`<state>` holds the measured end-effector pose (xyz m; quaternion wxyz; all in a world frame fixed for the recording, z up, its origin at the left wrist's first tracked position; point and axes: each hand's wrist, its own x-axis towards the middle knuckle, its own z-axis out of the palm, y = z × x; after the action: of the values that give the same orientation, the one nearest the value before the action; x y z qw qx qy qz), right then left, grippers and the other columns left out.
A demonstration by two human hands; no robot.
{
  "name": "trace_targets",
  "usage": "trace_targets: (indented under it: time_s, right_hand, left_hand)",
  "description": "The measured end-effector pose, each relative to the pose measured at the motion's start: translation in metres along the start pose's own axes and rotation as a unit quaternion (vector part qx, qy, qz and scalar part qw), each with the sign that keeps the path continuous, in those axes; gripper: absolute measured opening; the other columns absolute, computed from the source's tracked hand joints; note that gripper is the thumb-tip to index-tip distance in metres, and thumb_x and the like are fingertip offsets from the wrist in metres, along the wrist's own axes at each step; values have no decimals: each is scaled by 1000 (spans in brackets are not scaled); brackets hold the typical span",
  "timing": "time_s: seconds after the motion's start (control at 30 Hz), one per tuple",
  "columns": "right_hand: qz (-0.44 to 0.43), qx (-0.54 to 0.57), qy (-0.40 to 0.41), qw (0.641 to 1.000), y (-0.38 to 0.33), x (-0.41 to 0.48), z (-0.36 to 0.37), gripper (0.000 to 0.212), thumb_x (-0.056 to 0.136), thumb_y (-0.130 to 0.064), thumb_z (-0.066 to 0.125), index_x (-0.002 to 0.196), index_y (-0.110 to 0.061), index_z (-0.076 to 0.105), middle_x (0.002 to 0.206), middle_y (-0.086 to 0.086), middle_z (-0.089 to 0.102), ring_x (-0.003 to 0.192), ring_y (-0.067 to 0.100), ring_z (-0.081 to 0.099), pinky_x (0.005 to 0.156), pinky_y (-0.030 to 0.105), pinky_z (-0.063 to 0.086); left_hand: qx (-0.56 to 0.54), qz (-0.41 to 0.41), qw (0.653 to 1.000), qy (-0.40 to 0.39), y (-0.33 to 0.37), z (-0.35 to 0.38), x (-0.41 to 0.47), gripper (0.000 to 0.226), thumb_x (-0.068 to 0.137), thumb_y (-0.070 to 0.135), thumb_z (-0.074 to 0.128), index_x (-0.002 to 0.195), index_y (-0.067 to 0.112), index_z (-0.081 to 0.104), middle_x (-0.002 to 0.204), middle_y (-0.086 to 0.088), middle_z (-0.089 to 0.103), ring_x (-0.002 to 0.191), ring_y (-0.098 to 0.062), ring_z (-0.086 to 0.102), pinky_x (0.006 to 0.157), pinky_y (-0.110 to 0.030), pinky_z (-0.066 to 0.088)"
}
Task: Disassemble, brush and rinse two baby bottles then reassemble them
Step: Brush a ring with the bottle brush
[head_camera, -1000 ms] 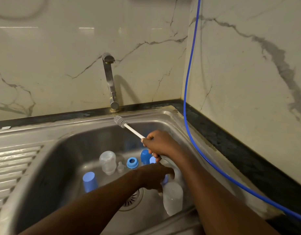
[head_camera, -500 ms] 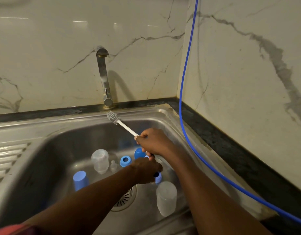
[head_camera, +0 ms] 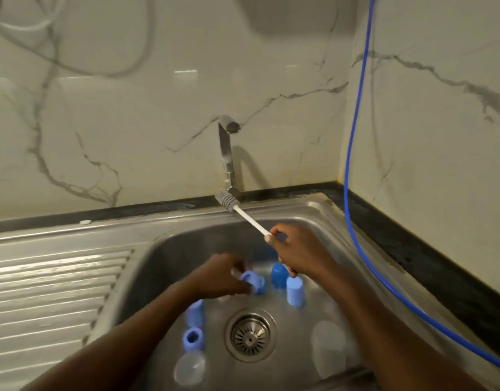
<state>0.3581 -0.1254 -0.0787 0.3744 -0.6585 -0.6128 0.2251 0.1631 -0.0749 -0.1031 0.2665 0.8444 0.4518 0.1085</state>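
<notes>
Blue caps [head_camera: 295, 292], blue hose [head_camera: 355, 165], white-handled grey brush [head_camera: 250, 220], grey-veined cream marble wall [head_camera: 130, 108], steel sink [head_camera: 60, 277].

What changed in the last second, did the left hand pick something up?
The left hand has pulled leftward, away from the clear bottle, and now grips a blue bottle collar, though blur hides detail. The right hand still holds the bottle brush, bristles toward the faucet base. The camera view also shifted.
</notes>
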Motion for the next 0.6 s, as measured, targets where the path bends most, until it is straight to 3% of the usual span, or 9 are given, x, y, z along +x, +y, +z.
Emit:
trace_targets:
  time_s: [0.07,0.13,0.2,0.27,0.37,0.43,0.53,0.6]
  right_hand:
    - [-37,-21,-1,999,-7,-2,5,15,97,-33,54,95,-20,61,69,3,60,59,20,58,57,36,53]
    - [-60,-40,-12,997,-14,-2,10,13,97,-29,54,93,-20,62,75,3,64,71,23,62,71,42,56]
    - [-78,-49,-32,995,-19,-3,15,11,96,-25,55,91,-21,64,77,2,65,74,19,62,76,43,54]
    - [-95,-58,-52,992,-23,-7,20,8,94,-26,58,94,-26,65,78,-3,65,75,14,63,76,39,54]
    - [-109,-86,-61,988,-27,-10,23,5,91,-31,60,94,-33,65,71,-5,63,67,8,61,65,26,50]
    - [-119,-92,-62,987,-27,-10,25,6,92,-31,60,94,-34,65,65,-6,59,61,6,57,58,20,46]
    - [-129,-102,-62,984,-27,-10,29,5,91,-33,60,93,-36,64,63,-7,57,62,7,56,60,24,47]
    - [-127,-108,-63,984,-27,-10,32,5,91,-34,60,94,-37,63,66,-6,60,66,11,58,65,31,50]
  left_hand:
    - [-245,-55,966,59,-24,-30,-21,30,85,6,72,112,-2,64,92,-19,72,78,-22,72,71,-28,59]
    - [-482,-71,859,159,-44,-54,-40,24,92,-3,58,115,-4,61,96,-27,68,76,-25,73,70,-29,61]
    - [-624,-72,746,223,-60,-67,-51,19,96,-1,49,110,1,62,98,-24,66,80,-27,73,75,-31,61]
    - [-677,-65,693,239,-70,-70,-56,19,96,3,46,104,2,63,100,-23,67,84,-27,73,81,-33,58]
    - [-699,-52,671,243,-73,-67,-50,17,97,8,48,100,3,65,99,-19,68,80,-23,72,81,-32,58]
    - [-678,-42,690,249,-73,-66,-43,19,98,11,51,109,4,65,102,-15,68,84,-21,70,79,-29,59]
    - [-637,-43,729,245,-71,-63,-37,29,98,8,51,126,3,60,108,-15,69,94,-23,67,75,-26,60]
    - [-636,-50,729,248,-71,-59,-37,33,96,4,54,130,4,56,109,-16,69,93,-26,67,76,-29,61]
